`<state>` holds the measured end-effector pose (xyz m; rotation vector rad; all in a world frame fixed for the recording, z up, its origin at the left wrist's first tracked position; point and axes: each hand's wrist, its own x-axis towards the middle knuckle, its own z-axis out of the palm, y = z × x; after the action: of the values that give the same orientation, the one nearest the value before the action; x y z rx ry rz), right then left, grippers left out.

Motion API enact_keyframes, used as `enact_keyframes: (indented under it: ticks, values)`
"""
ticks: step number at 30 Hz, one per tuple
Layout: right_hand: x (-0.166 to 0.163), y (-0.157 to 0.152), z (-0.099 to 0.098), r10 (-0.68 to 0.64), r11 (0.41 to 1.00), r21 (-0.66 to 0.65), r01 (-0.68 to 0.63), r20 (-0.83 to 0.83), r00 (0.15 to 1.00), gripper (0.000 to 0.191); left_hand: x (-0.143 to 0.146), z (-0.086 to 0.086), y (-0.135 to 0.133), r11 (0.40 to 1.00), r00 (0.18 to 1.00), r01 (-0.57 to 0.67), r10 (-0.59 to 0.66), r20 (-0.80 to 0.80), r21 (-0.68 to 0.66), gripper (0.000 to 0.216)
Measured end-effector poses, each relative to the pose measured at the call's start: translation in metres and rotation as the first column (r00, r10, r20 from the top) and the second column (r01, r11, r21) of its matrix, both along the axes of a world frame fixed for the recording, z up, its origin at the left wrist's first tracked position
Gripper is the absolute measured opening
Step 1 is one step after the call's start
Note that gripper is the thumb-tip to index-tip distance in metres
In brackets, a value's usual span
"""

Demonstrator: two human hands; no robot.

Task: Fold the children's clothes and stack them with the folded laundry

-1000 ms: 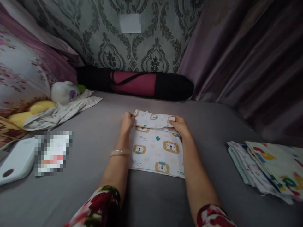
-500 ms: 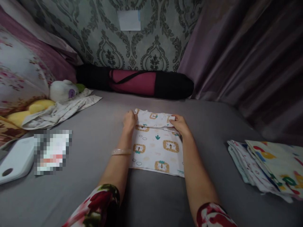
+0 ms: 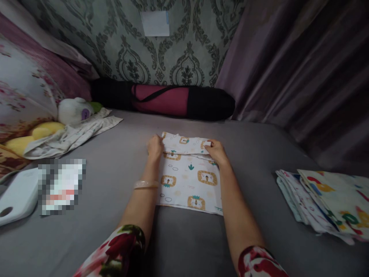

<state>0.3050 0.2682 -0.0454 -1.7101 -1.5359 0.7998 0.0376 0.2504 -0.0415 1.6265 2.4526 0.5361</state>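
Note:
A white cloth printed with tan lion faces and green leaves lies flat on the grey bed sheet. Its far part is folded back toward me, making a band across the top. My left hand is closed on the left end of that band, its fingertips partly hidden. At the other end, my right hand pinches the right corner of the fold between thumb and fingers. A pale bangle circles my left wrist.
Folded printed cloths lie stacked at the right. On the left are a white flat object, a blurred-out item, a crumpled cloth and plush toys. A long black and maroon bag lies against the wall.
Both hands keep their hold on the folded band, which looks almost the same. The whole view has shifted very slightly.

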Motion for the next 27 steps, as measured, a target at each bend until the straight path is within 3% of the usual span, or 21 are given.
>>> enact_keyframes:
  ticks: [4, 7, 10, 13, 16, 21, 27]
  values:
    - [-0.001, -0.012, 0.009, -0.015, 0.999, 0.054, 0.002, 0.231, 0.973, 0.035, -0.001, 0.000, -0.003, 1.000, 1.000, -0.023, 0.022, -0.009, -0.013, 0.029]
    - [-0.014, -0.027, 0.024, -0.074, 0.997, 0.062, 0.052, 0.431, 0.899, 0.036, -0.001, 0.008, -0.005, 0.997, 0.997, -0.043, 0.047, -0.057, 0.062, 0.028]
    - [-0.040, -0.037, 0.033, -0.039, 0.986, 0.159, -0.059, 0.555, 0.831, 0.039, 0.004, 0.018, -0.005, 0.984, 0.995, 0.012, 0.007, -0.103, 0.180, 0.031]
    - [-0.070, -0.041, 0.027, 0.134, 0.921, 0.214, -0.324, 0.607, 0.783, 0.047, 0.017, 0.022, -0.002, 0.957, 0.966, 0.245, -0.227, -0.122, 0.155, 0.033]
    - [-0.089, -0.041, 0.012, 0.260, 0.875, 0.162, -0.456, 0.636, 0.726, 0.051, 0.032, 0.012, 0.000, 0.888, 0.885, 0.455, -0.441, -0.145, 0.073, 0.037]
    - [-0.095, -0.039, -0.002, 0.341, 0.874, 0.060, -0.483, 0.632, 0.695, 0.052, 0.041, -0.009, 0.001, 0.917, 0.902, 0.397, -0.395, -0.173, -0.024, 0.053]
    - [-0.090, -0.038, 0.002, 0.354, 0.873, 0.046, -0.485, 0.623, 0.698, 0.053, 0.036, -0.008, 0.000, 0.912, 0.900, 0.408, -0.409, -0.149, -0.044, 0.059]
